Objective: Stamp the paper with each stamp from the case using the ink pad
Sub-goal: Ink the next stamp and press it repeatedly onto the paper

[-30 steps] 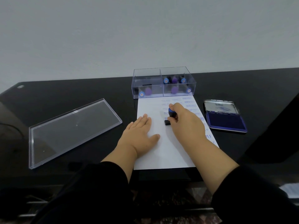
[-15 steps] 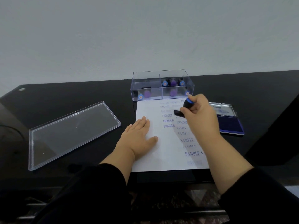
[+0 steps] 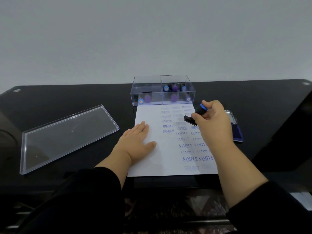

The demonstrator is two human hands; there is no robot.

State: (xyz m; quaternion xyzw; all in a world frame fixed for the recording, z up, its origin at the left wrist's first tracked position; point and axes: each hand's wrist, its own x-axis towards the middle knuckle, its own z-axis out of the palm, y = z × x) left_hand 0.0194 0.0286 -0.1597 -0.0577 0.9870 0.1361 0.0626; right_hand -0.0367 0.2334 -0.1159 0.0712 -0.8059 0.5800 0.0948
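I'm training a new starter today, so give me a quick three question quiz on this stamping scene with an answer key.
1. True or false: the left hand lies flat on the paper.
2. What does the right hand hold? A) the clear lid B) the stamp C) the ink pad
3. Fill in: the boldest word printed twice beside the left hand's fingertips reads ______.

Key
1. True.
2. B: its grip is round the stamp, lifted off the paper and tilted, base toward the left. The clear lid lies apart at the left; the ink pad lies open behind the hand.
3. FRAGILE.
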